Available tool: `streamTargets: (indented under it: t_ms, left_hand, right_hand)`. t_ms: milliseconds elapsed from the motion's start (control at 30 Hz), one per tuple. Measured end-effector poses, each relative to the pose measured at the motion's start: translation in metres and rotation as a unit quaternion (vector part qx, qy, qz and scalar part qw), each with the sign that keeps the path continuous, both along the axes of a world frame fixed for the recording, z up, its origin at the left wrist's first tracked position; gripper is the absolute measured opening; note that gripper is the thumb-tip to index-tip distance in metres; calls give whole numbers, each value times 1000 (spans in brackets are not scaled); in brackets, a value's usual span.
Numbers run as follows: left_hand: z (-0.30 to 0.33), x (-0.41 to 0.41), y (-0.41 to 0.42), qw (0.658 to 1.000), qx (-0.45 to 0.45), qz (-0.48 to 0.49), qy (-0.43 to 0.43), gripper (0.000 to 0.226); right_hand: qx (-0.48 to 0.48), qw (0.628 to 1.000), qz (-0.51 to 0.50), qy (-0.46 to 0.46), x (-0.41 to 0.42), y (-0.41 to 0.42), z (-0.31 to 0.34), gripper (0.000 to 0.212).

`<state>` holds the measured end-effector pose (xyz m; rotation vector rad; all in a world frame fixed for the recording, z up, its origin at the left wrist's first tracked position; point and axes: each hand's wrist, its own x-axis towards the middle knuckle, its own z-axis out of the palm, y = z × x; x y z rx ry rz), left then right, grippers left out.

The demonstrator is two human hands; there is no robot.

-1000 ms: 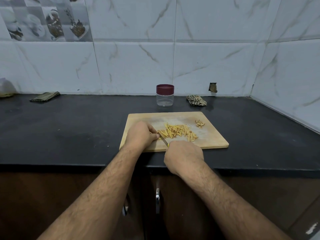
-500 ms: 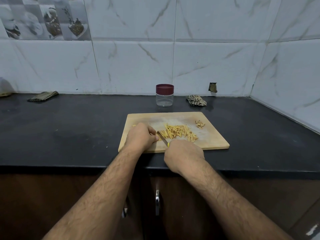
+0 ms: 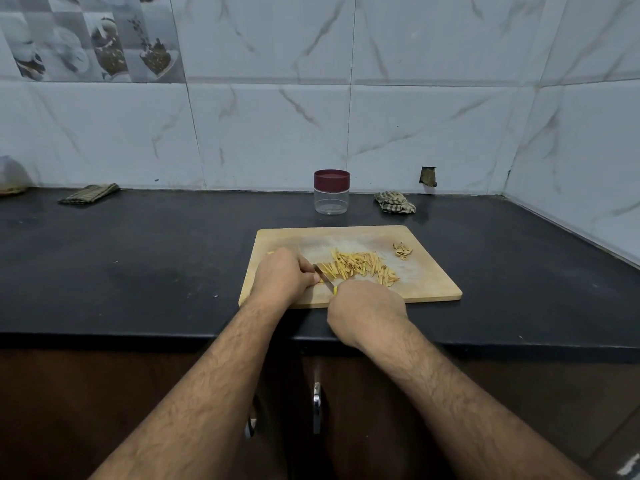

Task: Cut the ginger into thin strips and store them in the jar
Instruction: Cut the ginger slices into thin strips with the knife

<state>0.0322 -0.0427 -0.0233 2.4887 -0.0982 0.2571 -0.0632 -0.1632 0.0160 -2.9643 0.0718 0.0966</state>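
Observation:
A pile of yellow ginger strips (image 3: 360,267) lies in the middle of the wooden cutting board (image 3: 429,289). My right hand (image 3: 367,308) grips a knife (image 3: 325,278) with a yellow handle, its blade pointing away at the pile's left end. My left hand (image 3: 282,277) rests curled on the board just left of the blade, its fingertips against it; whatever it holds down is hidden. A small heap of ginger peel (image 3: 402,251) sits at the board's far right. The clear jar (image 3: 331,192) with a maroon lid stands closed behind the board.
The board lies on a black counter (image 3: 138,271) near its front edge. A checked cloth (image 3: 394,202) lies right of the jar, a folded cloth (image 3: 89,194) at far left. Tiled walls close the back and right side. Cabinet doors with handles (image 3: 317,407) are below.
Both hands stay at the same place on the board. The knife blade has shifted only slightly at the pile's left end. The camera view moved a little.

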Motion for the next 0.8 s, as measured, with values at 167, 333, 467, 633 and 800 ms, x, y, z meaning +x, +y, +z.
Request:
streamTargets:
  t_ms: [167, 333, 467, 633, 800]
  left_hand:
    - [0, 2, 1, 1000, 6, -7, 8, 18]
    - [1, 3, 0, 1000, 1, -11, 15, 18]
    - [2, 1, 0, 1000, -2, -5, 14, 16]
    - [2, 0, 0, 1000, 2, 5, 14, 15]
    - [5, -2, -1, 1000, -7, 10, 20, 18]
  right_hand:
    - [-8, 1000, -3, 18, -1, 3, 2, 30]
    - [-27, 999, 7, 32, 0, 9, 8, 34]
    - [-37, 998, -3, 47, -12, 3, 3, 30]
    - [-30, 999, -3, 39, -22, -1, 1, 28]
    - [-27, 999, -3, 34, -16, 2, 5, 30]
